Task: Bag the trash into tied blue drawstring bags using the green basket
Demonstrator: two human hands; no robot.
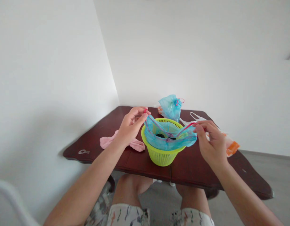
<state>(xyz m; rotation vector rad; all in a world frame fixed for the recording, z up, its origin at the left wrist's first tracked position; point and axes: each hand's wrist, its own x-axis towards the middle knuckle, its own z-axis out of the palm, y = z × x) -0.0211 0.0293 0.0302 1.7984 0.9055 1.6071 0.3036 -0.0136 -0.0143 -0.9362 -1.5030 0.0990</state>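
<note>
A yellow-green plastic basket (161, 157) stands near the front edge of the table, lined with a blue drawstring garbage bag (167, 144). Some dark contents show inside the bag, too covered to name. My left hand (133, 122) pinches the red drawstring at the bag's left side, above the basket rim. At the right side, my right hand (209, 139) is closed on the other end of the red drawstring (190, 125), which is pulled taut and lifts the bag's mouth.
Behind the basket sits a tied blue bag (172, 106). Pink cloth (136, 145) lies left of the basket, partly behind my left arm. A white and orange plastic bag (232, 147) lies at the right. The dark red table (140, 160) stands against white walls.
</note>
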